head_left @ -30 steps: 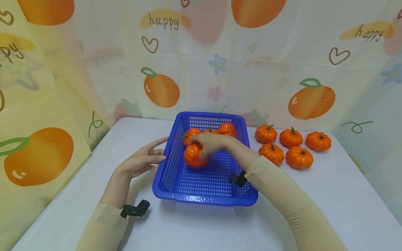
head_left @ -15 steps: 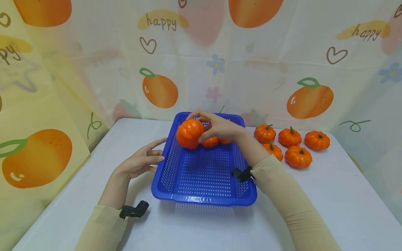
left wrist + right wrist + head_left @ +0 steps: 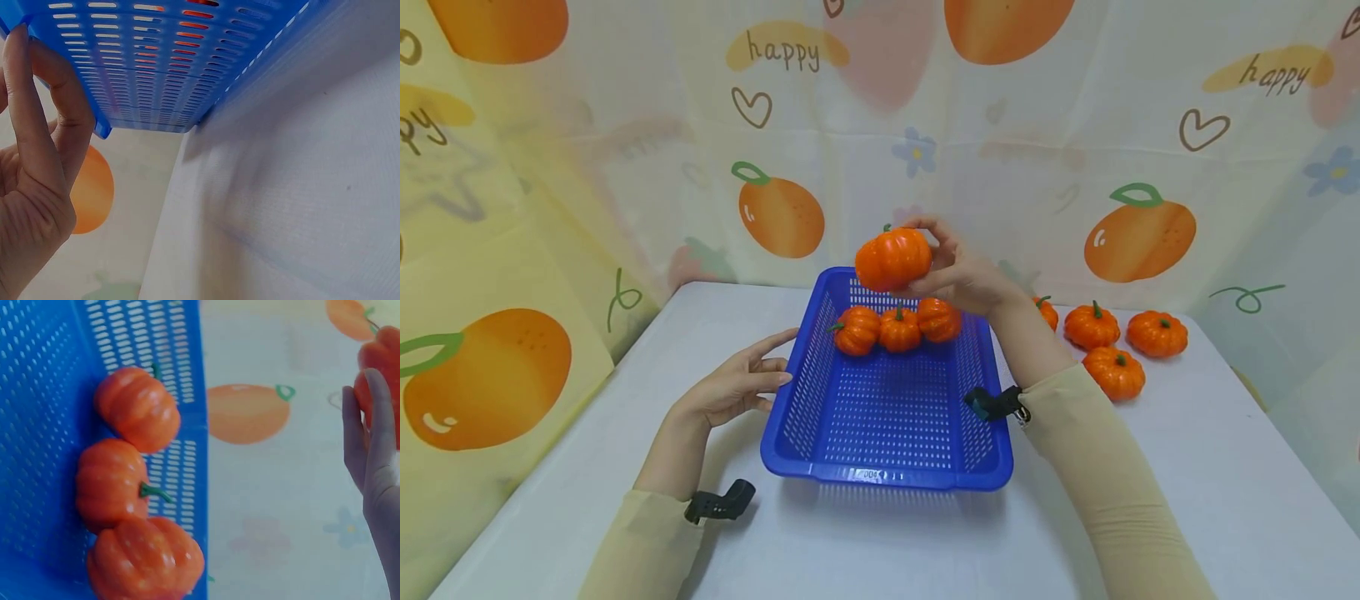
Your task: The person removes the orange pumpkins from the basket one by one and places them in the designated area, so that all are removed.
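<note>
My right hand (image 3: 958,271) grips a small orange pumpkin (image 3: 892,259) by its right side, raised over the back rim of a blue basket (image 3: 887,477). At the edge of the right wrist view the same pumpkin (image 3: 384,375) shows against the fingers. Three more pumpkins lie in a row at the basket's far end, among them the middle pumpkin (image 3: 899,330). My left hand (image 3: 733,387) is at the basket's left side, fingers spread and loosely bent. In the left wrist view, the fingertips of the left hand (image 3: 37,131) touch the basket rim.
On the white table (image 3: 1195,483), right of the basket, several pumpkins stand in a group, including a front pumpkin (image 3: 1114,373). My right forearm hides part of that group. A patterned cloth (image 3: 1000,150) hangs behind the table.
My right hand has lifted the pumpkin up and back, out of the basket to above its far rim. The three pumpkins inside are now uncovered. My left hand stays at the basket's side.
</note>
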Available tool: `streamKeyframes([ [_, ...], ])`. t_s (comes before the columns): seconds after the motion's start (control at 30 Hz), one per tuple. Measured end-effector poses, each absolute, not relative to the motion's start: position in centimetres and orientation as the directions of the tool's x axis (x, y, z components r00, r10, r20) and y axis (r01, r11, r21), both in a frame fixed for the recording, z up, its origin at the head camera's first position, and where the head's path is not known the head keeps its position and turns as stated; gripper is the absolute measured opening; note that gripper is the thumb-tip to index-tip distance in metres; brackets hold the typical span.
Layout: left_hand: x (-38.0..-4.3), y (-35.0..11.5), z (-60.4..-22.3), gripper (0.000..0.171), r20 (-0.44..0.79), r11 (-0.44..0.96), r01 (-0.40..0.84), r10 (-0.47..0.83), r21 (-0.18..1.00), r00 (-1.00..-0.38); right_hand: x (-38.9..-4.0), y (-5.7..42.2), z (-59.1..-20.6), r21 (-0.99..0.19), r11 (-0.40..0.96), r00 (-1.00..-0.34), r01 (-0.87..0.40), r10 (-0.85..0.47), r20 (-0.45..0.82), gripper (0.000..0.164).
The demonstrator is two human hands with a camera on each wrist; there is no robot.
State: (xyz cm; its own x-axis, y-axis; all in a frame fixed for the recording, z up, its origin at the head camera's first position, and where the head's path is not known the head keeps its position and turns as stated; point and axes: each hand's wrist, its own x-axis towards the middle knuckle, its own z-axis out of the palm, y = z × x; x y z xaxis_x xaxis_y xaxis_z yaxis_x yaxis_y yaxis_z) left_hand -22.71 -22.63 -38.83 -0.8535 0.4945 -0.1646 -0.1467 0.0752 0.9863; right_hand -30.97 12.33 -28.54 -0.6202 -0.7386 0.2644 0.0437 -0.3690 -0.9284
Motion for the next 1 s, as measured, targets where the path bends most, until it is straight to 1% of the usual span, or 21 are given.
streamKeyframes([
  [0.17, -22.7, -22.7, -38.9, 0.076, -0.162, 0.082, -0.14, 0.491, 0.987, -0.856, -31.1, 13.9, -28.1, -0.891, -0.455, -0.63, 0.0, -0.692, 0.353, 0.049],
  [0.4, -22.7, -22.6, -39.0, 0.075, -0.159, 0.084, -0.135, 0.492, 0.987, -0.856, -31.1, 15.9, -27.5, -0.832, -0.545, -0.654, -0.101, -0.593, 0.469, 0.039],
  [0.47, -22.7, -22.6, -39.0, 0.075, -0.16, 0.087, -0.135, 0.49, 0.987, -0.857, -31.0, 16.5, -27.3, -0.817, -0.566, -0.665, -0.112, -0.568, 0.485, 0.041],
  [0.67, -22.7, -22.6, -39.0, 0.076, -0.164, 0.087, -0.139, 0.485, 0.986, -0.859, -30.6, 18.9, -26.4, -0.788, -0.611, -0.703, -0.076, -0.527, 0.477, 0.057],
  [0.73, -22.7, -22.6, -39.0, 0.075, -0.163, 0.084, -0.139, 0.486, 0.987, -0.859, -30.5, 19.9, -26.3, -0.79, -0.608, -0.711, -0.075, -0.523, 0.47, 0.059],
  [0.87, -22.7, -22.5, -39.0, 0.076, -0.164, 0.085, -0.14, 0.487, 0.986, -0.858, -30.1, 22.2, -26.4, -0.802, -0.592, -0.717, -0.081, -0.524, 0.459, 0.058],
  [1.0, -22.7, -22.5, -39.0, 0.076, -0.166, 0.089, -0.141, 0.486, 0.986, -0.858, -29.9, 24.5, -27.5, -0.821, -0.563, -0.724, -0.092, -0.528, 0.444, 0.054],
])
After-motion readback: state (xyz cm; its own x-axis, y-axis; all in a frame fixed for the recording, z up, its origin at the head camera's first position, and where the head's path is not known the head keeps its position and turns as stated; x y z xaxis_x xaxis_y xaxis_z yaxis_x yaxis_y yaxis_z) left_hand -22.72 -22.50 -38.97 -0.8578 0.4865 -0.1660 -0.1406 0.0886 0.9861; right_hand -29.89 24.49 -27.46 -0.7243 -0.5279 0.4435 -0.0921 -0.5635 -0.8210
